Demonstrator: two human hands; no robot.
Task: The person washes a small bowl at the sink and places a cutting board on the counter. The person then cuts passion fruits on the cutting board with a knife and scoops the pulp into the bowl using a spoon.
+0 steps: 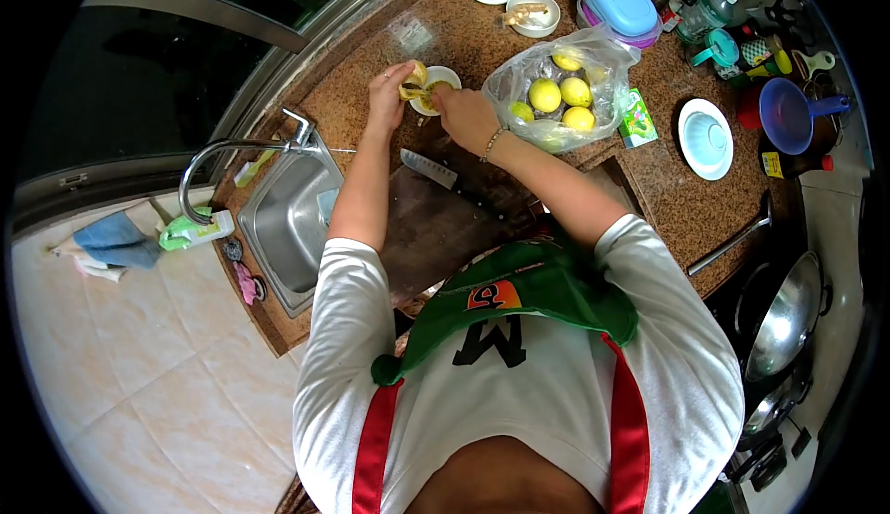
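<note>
My left hand [385, 97] is closed on a yellow fruit piece [414, 78], held at the left rim of a small white bowl [448, 76]. Over the right side of that bowl is my right hand [464, 114], its fingers pinched; whatever they grip is too small to make out. Below the hands, a knife blade [428, 168] lies on the dark cutting board [417, 227]. To the right of my right hand, an open plastic bag [607, 60] holds several yellow fruits [545, 95].
A steel sink [295, 227] with a tap [190, 176] is at the left. At the right are a green box [637, 120], a pale bowl [705, 139], a ladle [732, 241] and a wok [783, 319]. Containers [621, 6] stand at the back.
</note>
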